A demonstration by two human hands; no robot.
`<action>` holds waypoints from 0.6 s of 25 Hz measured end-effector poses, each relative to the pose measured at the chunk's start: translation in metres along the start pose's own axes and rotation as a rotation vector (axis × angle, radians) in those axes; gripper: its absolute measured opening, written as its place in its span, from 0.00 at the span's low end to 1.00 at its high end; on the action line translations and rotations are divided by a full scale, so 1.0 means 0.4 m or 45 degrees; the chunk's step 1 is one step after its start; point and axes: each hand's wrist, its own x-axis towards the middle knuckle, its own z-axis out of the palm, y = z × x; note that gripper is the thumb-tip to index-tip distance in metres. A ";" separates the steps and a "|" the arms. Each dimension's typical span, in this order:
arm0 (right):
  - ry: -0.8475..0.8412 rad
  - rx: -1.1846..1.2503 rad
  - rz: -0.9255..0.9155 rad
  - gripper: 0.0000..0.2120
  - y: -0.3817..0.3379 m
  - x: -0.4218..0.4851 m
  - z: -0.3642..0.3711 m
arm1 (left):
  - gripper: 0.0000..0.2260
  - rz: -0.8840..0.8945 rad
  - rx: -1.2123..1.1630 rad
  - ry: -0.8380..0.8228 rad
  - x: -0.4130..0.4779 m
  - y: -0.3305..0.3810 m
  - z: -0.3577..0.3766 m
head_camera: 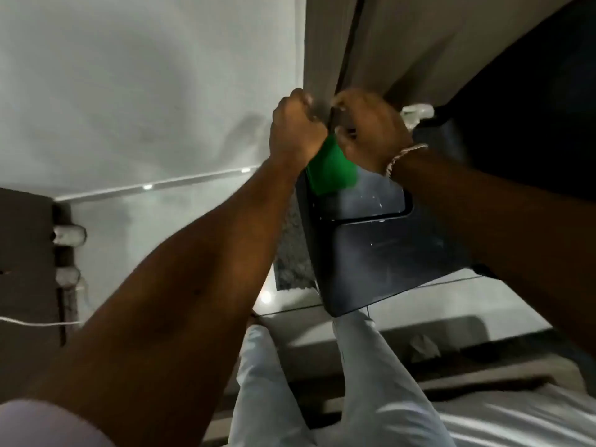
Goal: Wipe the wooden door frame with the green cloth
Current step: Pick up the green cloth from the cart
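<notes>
**Both hands on the cloth at the frame**

My left hand (295,127) and right hand (371,130) are clenched on the cloth (332,171), which hangs between my wrists against the frame (325,50), above a dark box (387,253).

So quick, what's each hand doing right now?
Left hand: closed in a fist on the top of the green cloth.
Right hand: fingers curled shut by the cloth; whether it grips the cloth cannot be told.

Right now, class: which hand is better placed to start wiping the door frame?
Left, probably. The left hand is fisted against the door frame with the green cloth trailing below it; the right hand sits beside.
</notes>
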 end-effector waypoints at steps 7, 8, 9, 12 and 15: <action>-0.184 0.105 0.411 0.21 0.155 -0.008 0.252 | 0.22 -0.366 0.291 -0.151 0.066 -0.159 0.204; -0.174 0.139 0.475 0.24 0.160 -0.004 0.268 | 0.23 -0.341 0.284 -0.110 0.069 -0.166 0.223; -0.151 0.171 0.529 0.26 0.161 -0.002 0.285 | 0.22 -0.316 0.299 -0.080 0.071 -0.173 0.235; -0.091 0.304 0.674 0.30 0.153 -0.005 0.320 | 0.21 -0.261 0.284 -0.013 0.045 -0.182 0.247; -0.059 0.442 0.850 0.23 0.155 0.010 0.322 | 0.17 -0.184 0.338 0.016 0.035 -0.174 0.244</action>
